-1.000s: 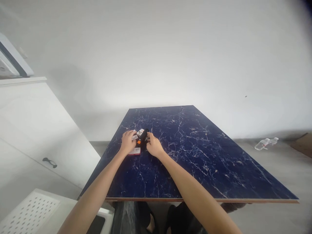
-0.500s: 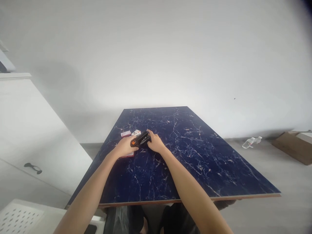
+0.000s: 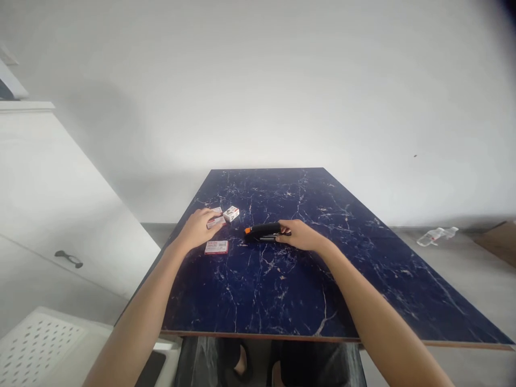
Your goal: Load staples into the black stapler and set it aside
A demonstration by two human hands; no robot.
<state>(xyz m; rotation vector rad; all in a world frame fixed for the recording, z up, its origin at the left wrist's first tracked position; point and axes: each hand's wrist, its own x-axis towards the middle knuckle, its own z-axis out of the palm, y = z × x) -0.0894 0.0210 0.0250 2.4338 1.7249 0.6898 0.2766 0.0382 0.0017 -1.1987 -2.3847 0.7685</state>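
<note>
A black stapler (image 3: 264, 231) with an orange end lies on the blue marbled table (image 3: 290, 290). My right hand (image 3: 298, 235) closes around its right end, fingers over the top and thumb at the near side. At the left, the thumb and fingers of my left hand (image 3: 197, 230) are on either side of a small white-and-red box (image 3: 215, 222), partly hidden by the fingers. Another flat box (image 3: 218, 210) shows just behind those fingers. A white box (image 3: 231, 213) stands right of the left hand, and a red-and-white box (image 3: 216, 247) lies nearer to me.
A white cabinet (image 3: 60, 183) with a dark handle stands to the left. Below it is a white perforated piece (image 3: 40, 344). On the floor at the right lie a clear plastic bottle (image 3: 435, 235) and a cardboard box (image 3: 500, 242). A pale wall (image 3: 262, 97) rises behind the table.
My hands have moved apart. The stapler has gone right and now lies level in my right hand alone. My left hand has let go of it and moved onto the small boxes.
</note>
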